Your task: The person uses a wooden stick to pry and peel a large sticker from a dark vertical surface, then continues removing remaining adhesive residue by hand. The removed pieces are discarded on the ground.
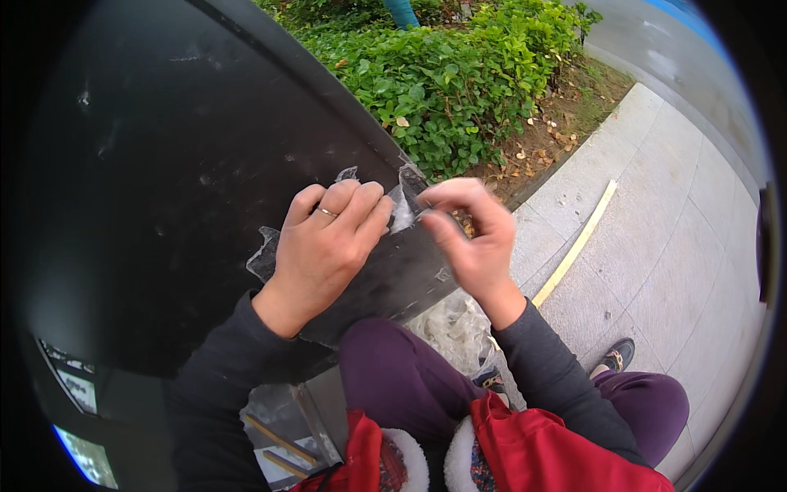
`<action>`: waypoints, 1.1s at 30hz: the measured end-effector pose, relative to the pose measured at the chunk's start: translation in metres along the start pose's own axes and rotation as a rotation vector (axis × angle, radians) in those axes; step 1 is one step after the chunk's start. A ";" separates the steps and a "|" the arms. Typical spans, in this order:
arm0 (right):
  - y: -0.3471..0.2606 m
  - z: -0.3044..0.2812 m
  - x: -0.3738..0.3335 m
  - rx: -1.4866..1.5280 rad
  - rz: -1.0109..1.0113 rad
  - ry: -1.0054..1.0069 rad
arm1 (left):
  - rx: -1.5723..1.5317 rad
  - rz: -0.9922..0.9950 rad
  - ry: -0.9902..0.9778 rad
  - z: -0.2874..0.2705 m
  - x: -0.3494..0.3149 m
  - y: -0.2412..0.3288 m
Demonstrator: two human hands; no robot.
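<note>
A large black panel (197,156) with a smooth, scuffed surface fills the left side. Torn clear plastic film (402,210) sticks up near its right corner. My left hand (328,242), a ring on one finger, rests on the panel with its fingers curled together on the film. Another ragged flap of film (262,254) shows beside its wrist. At the panel's corner, my right hand (479,238) is slightly blurred, its thumb and forefinger bent toward each other at the film's edge. Their exact contact with the film is hard to make out.
Crumpled clear plastic (459,328) lies below the panel's near edge, by my feet. A long pale strip (578,246) lies on the grey paving (656,279) to the right. Green shrubs (451,82) grow beyond the panel. Thin wooden strips (279,439) lie at lower left.
</note>
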State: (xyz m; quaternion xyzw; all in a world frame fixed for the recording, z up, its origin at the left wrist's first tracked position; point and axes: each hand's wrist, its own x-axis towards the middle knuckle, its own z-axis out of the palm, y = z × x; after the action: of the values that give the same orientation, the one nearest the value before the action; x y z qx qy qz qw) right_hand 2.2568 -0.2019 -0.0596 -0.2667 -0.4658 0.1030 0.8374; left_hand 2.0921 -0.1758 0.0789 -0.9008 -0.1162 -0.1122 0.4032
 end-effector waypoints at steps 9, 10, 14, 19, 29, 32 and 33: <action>0.046 -0.032 0.042 -0.309 -0.075 0.004 | -0.137 -0.168 -0.009 0.024 0.028 0.030; 0.049 -0.033 0.042 -0.322 -0.091 0.000 | -0.132 -0.187 -0.012 0.026 0.031 0.032; 0.059 -0.040 0.042 -0.377 -0.128 -0.036 | -0.102 -0.247 0.024 0.038 0.039 0.040; 0.068 -0.054 0.039 -0.381 -0.100 -0.128 | -0.056 -0.405 0.142 0.067 0.050 0.064; 0.078 -0.060 0.032 -0.331 -0.034 -0.171 | -0.016 -0.452 0.329 0.111 0.056 0.075; 0.074 -0.060 0.026 -0.310 -0.063 -0.202 | -0.035 -0.454 0.317 0.108 0.050 0.077; 0.072 -0.061 0.023 -0.290 -0.091 -0.221 | -0.051 -0.459 0.313 0.106 0.048 0.077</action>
State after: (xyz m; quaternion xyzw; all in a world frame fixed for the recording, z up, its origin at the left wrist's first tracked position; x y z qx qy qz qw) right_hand 2.3256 -0.1534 -0.1081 -0.3504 -0.5765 0.0252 0.7377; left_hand 2.1720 -0.1402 -0.0300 -0.8325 -0.2505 -0.3412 0.3574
